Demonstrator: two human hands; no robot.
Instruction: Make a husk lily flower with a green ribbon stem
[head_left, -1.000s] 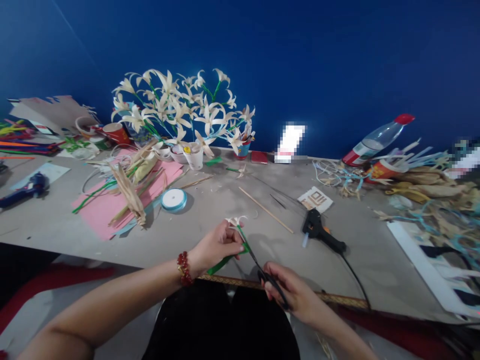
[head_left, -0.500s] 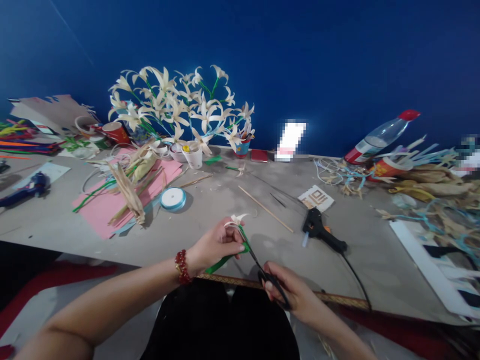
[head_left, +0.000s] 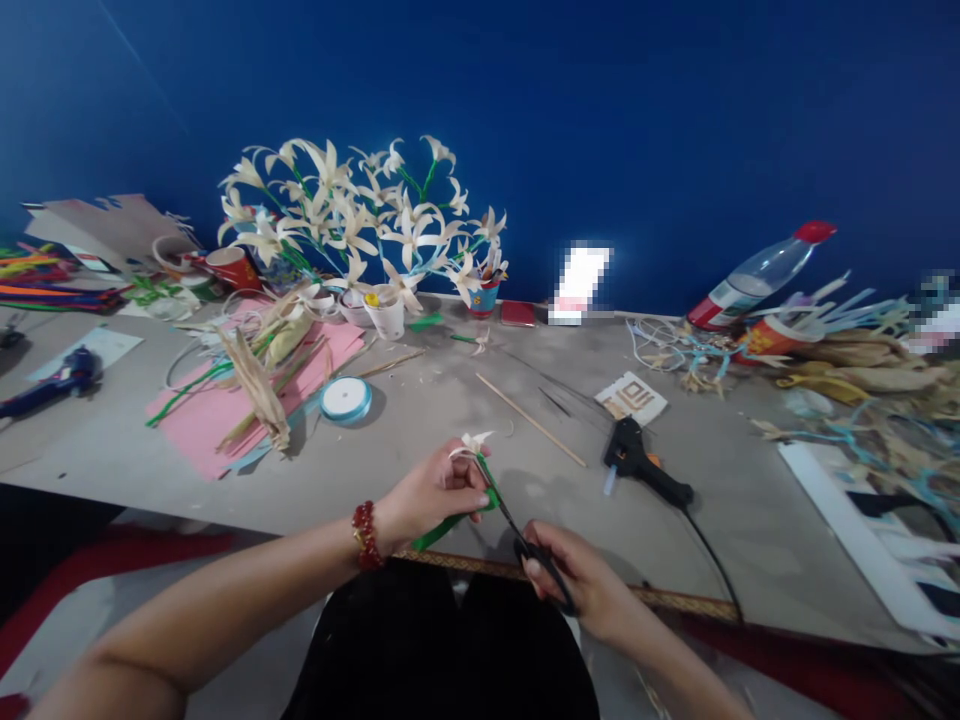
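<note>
Near the table's front edge, my left hand (head_left: 444,492) is closed on a small handmade flower (head_left: 475,441) with cream petals and a green-wrapped stem. A strip of green ribbon (head_left: 441,530) trails from the same hand below the fingers. My right hand (head_left: 574,575) grips black-handled scissors (head_left: 541,568), whose blades point up and left to the green stem, touching or very close to it. Whether the blades are parted I cannot make out. A red bead bracelet circles my left wrist.
Behind stand cups of cream flowers (head_left: 405,225). A ribbon spool (head_left: 346,399) and pink paper with dried husks (head_left: 193,432) lie left. Rightward are a wooden stick (head_left: 531,418), a black glue gun (head_left: 643,462) with its cord, and a tilted bottle (head_left: 757,280).
Hardly anything differs. Both hands keep nearly the same place, and the scissors have shifted very slightly at the stem.
</note>
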